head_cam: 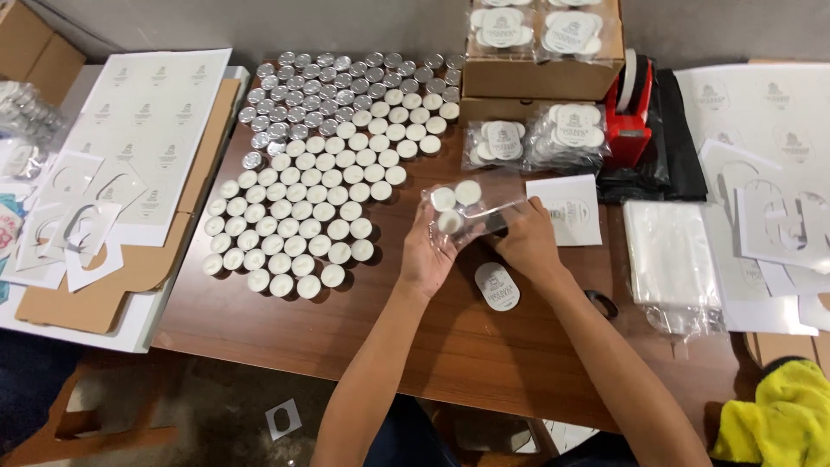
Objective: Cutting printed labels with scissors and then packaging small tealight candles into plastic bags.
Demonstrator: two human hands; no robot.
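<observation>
Single head-worn view, looking steeply down, close over the wooden table, probably tilted slightly forward

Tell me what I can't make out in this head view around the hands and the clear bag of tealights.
- Head view: how many tealights are in the clear bag; the left hand and the plastic's glare cover part of it.
- What the right hand pinches at the bag's edge; its fingers hide it.
- The dark ring on the table; the right forearm covers half.
- The top cardboard box, cut off by the top edge.
</observation>
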